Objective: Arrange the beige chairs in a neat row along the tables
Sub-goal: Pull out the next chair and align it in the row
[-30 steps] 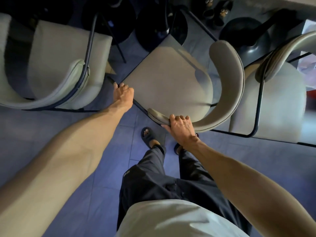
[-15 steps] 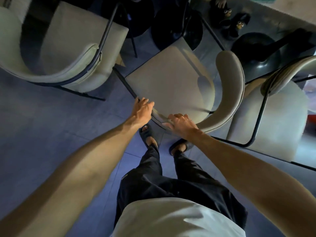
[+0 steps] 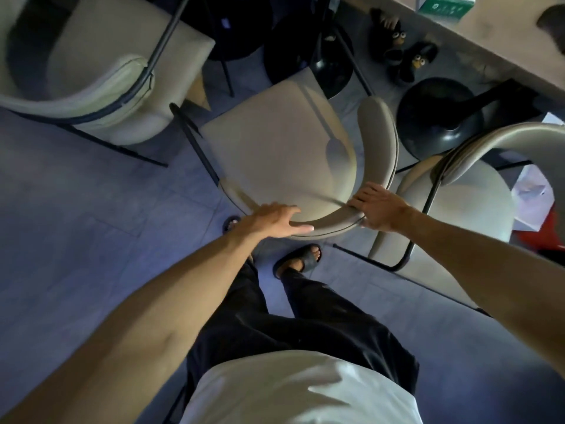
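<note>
Dim floor [image 3: 76,240]; both hands, left hand [image 3: 272,220] and right hand [image 3: 380,209], clasp the blurred middle chair [image 3: 275,148] backrest.

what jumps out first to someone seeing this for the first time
Two bare arms reach down to the middle beige chair, the left hand and right hand both on its curved backrest. A matching chair sits on each side, one at upper left and one at right. Under the table edge at top right lie dark slippers with cartoon eyes.
</note>
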